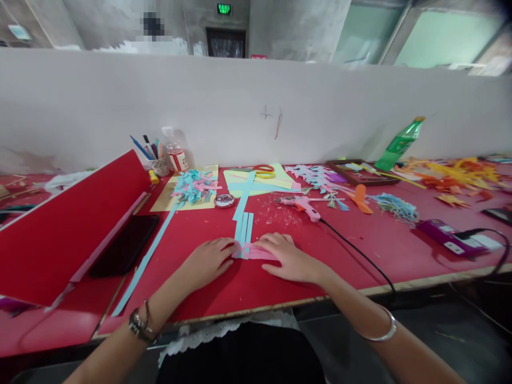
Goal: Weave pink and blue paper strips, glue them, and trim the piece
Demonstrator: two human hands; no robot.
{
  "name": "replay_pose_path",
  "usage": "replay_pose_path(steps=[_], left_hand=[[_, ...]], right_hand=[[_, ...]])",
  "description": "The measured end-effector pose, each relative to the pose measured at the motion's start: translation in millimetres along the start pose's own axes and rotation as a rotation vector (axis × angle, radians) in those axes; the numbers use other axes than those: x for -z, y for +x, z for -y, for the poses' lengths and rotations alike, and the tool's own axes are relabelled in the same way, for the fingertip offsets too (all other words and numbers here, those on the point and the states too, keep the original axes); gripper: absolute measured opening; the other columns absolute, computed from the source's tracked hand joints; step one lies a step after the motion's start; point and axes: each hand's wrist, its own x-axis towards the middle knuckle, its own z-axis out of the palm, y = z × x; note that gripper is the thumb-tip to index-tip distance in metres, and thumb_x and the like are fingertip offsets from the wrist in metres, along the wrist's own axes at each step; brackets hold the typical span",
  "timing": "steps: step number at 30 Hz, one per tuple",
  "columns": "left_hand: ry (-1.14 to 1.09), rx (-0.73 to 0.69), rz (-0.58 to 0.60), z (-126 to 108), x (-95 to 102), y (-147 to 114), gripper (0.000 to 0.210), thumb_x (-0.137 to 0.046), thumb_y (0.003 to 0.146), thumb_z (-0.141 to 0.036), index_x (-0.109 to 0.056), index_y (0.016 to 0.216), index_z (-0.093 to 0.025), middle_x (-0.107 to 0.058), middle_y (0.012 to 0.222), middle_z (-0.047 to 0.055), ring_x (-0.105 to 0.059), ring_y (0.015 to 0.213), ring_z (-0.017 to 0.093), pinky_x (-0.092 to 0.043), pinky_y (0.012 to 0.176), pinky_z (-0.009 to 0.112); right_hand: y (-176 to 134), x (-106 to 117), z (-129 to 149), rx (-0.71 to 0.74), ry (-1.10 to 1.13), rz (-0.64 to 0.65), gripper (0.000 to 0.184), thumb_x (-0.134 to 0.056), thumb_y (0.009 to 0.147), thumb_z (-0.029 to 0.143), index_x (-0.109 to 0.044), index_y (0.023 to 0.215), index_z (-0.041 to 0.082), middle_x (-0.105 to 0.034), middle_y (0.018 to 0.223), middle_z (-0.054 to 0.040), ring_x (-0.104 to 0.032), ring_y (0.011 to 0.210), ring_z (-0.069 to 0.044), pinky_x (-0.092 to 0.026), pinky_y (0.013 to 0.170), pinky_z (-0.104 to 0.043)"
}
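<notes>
Behind the red surface [384, 250] stands a pale partition [224, 90]; beyond it, a green lit sign [224, 8] appears to read EXIT on its lower line, while a small red sign [258, 56] is too small to read. From the left, a red board [84, 224] leans over a dark flat device [126, 245]. Next come a pen cup [160, 166] and a clear bottle [177, 152] whose red-and-white label is illegible. A blue-and-pink fringed bundle [194, 186] lies on yellow paper. The left hand [214, 256] touches the pink strips [260, 255] at their left end; whether it pinches them, I cannot tell. These lie across upright-laid light-blue strips [244, 228], mid-surface near the front edge. The right hand [288, 258] rests over their right part, fingers spread, thumb apart. Farther right are a pink glue gun [301, 205], unreadable at this size, a tilted green bottle [398, 146] with blurred label print, and a purple power block [448, 237].
</notes>
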Motion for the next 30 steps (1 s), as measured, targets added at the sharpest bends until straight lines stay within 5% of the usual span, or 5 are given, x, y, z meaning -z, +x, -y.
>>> replay_pose_path(steps=[8, 12, 19, 30], left_hand=[[0.039, 0.012, -0.037, 0.1, -6.0, -22.1, 0.032, -0.038, 0.086, -0.027, -0.049, 0.115, -0.021, -0.049, 0.123, 0.008, -0.044, 0.112, 0.022, -0.036, 0.094, 0.037], [0.079, 0.105, -0.107, -14.7, -4.1, -30.1, 0.037, -0.041, 0.084, -0.028, -0.045, 0.119, -0.016, -0.04, 0.13, 0.012, -0.041, 0.115, 0.025, -0.037, 0.094, 0.039], [0.125, 0.147, -0.163, -46.4, -11.7, -35.6, 0.032, -0.033, 0.088, -0.025, -0.049, 0.114, -0.017, -0.055, 0.116, 0.008, -0.051, 0.105, 0.021, -0.039, 0.091, 0.038], [0.28, 0.26, -0.229, -54.2, -32.6, -52.5, 0.038, -0.03, 0.088, -0.026, -0.049, 0.118, -0.012, -0.052, 0.122, 0.012, -0.047, 0.111, 0.024, -0.038, 0.091, 0.038]], right_hand=[[-9.0, -14.0, 16.0, -0.127, -0.078, -0.127, 0.045, -0.044, 0.081, 0.034, -0.036, 0.125, 0.025, -0.045, 0.124, -0.0076, -0.038, 0.114, -0.022, -0.02, 0.095, -0.042], [-11.5, -21.6, 31.9, -0.155, -0.119, -0.145, 0.043, -0.046, 0.08, 0.033, -0.04, 0.122, 0.024, -0.049, 0.118, -0.0092, -0.042, 0.109, -0.024, -0.026, 0.089, -0.041], [-13.8, -37.5, 66.0, -0.208, -0.161, -0.225, 0.044, -0.05, 0.078, 0.028, -0.041, 0.12, 0.021, -0.052, 0.108, -0.0088, -0.047, 0.098, -0.023, -0.031, 0.083, -0.04], [-18.3, -51.2, 93.7, -0.228, -0.078, -0.225, 0.057, -0.058, 0.072, 0.031, -0.039, 0.123, 0.017, -0.05, 0.112, -0.012, -0.045, 0.102, -0.027, -0.037, 0.083, -0.042]])
